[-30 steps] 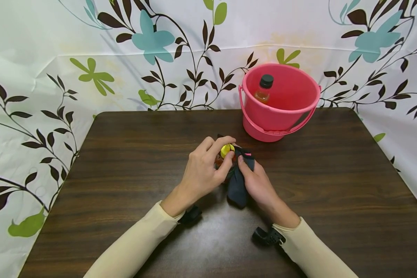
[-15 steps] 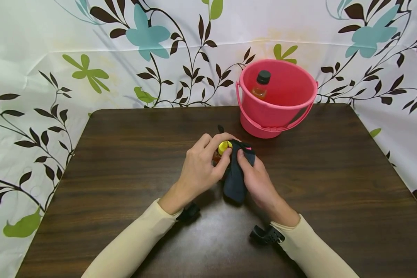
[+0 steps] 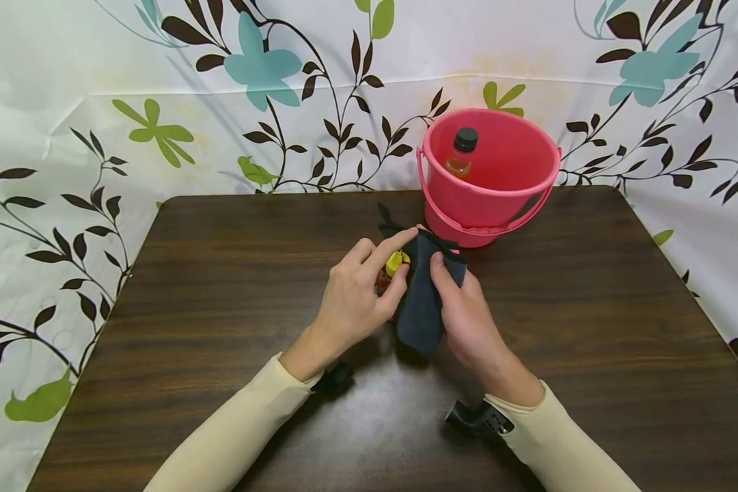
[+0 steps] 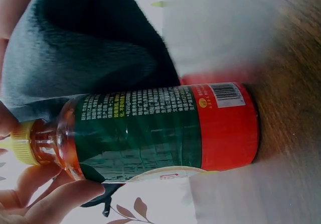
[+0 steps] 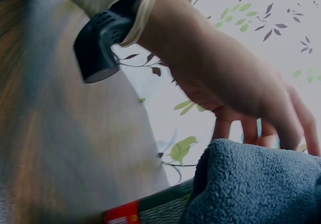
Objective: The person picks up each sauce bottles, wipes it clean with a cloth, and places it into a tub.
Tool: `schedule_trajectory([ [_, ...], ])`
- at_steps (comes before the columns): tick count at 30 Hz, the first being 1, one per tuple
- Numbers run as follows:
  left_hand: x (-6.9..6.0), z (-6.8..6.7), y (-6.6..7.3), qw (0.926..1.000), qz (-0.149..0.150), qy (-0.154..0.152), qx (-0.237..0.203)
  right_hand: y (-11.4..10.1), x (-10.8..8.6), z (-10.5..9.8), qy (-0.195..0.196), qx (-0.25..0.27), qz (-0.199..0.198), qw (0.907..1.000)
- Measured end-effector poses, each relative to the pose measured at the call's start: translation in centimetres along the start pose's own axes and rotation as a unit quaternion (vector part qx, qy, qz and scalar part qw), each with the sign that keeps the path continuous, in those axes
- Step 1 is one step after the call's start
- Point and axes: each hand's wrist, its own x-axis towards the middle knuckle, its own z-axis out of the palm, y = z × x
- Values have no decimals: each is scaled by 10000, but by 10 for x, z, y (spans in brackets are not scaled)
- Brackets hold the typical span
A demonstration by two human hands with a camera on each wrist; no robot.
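My left hand (image 3: 357, 290) holds a sauce bottle by its neck and yellow cap (image 3: 396, 263) near the middle of the table. In the left wrist view the bottle (image 4: 140, 133) has a green and red label with a barcode, and its base is at the table. My right hand (image 3: 472, 324) grips a dark blue-grey cloth (image 3: 421, 301) against the bottle's right side, thumb on top. In the head view, my left hand and the cloth hide most of the bottle. The cloth (image 5: 261, 184) also covers part of it in the right wrist view.
A pink bucket (image 3: 486, 198) stands at the table's back right, just beyond the cloth. Inside it is a dark-capped bottle (image 3: 461, 154) with amber contents. The dark wooden table (image 3: 234, 294) backs onto a patterned curtain (image 3: 344, 89).
My right hand has moved a little right and away from me, carrying the cloth. More of the cloth now shows beyond the bottle. My left hand keeps its hold at the cap.
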Motion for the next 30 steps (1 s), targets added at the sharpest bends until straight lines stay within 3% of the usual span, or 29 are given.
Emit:
schedule_trajectory([
  [8,-1,-3,-2,10000,-82,-34,-6,-17,-4,2,62,66,63,9999],
  [13,-1,-4,-2,9999,-86,-13,56,-29,-5,3,54,169,-201,9996],
  [20,0,-3,0,9997,-180,-163,-103,-48,-7,0,332,114,-721,9968],
  [25,1,-3,1,9992,-261,-226,-190,-53,-8,-3,550,210,-923,9940],
  [30,0,-3,1,9992,-290,-220,-193,-53,-9,-4,531,194,-983,9935],
])
